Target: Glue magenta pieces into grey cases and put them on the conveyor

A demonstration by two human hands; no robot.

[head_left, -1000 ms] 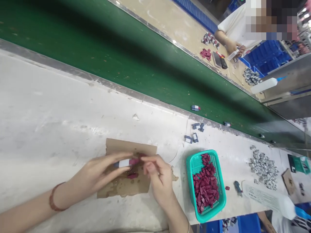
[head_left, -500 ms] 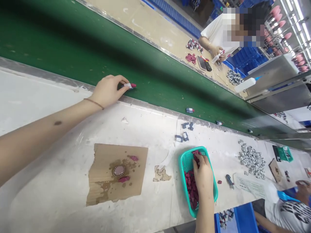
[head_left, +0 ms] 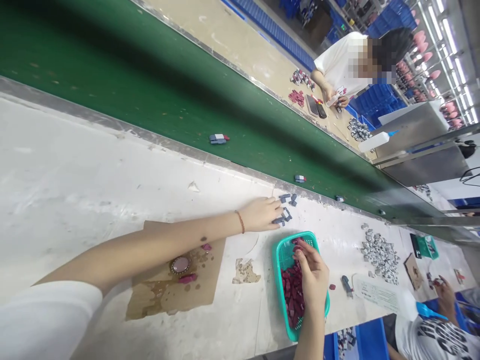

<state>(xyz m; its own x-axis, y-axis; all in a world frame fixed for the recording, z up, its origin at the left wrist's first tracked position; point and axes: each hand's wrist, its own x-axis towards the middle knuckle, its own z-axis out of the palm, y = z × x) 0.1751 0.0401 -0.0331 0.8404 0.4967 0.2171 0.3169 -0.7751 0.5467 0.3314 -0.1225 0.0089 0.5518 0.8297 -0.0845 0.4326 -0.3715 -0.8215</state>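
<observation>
My left hand [head_left: 264,214] is stretched across the white table, its fingers extended over a small grey-blue part [head_left: 279,220]. Several similar grey-and-white parts [head_left: 287,214] lie just past the fingertips. Over the green plastic basket [head_left: 277,280], my right hand [head_left: 314,272] pinches a small dark red piece [head_left: 297,246] between thumb and fingers. Many more dark red pieces [head_left: 293,290] fill the basket. On the green conveyor belt lies a grey-and-white part with a red tip [head_left: 219,139], apart from both hands.
Wet cardboard [head_left: 202,285] holds a round dish [head_left: 180,264] and red pieces, partly beneath my left arm. More assembled parts [head_left: 300,178] sit along the belt. A grey pile [head_left: 380,255] and a glue bottle [head_left: 408,305] are at right. Co-workers sit across the belt and at lower right.
My left hand has let go of the red-tipped part on the belt and moved right to the grey parts. My right hand has lifted slightly in the basket with a red piece.
</observation>
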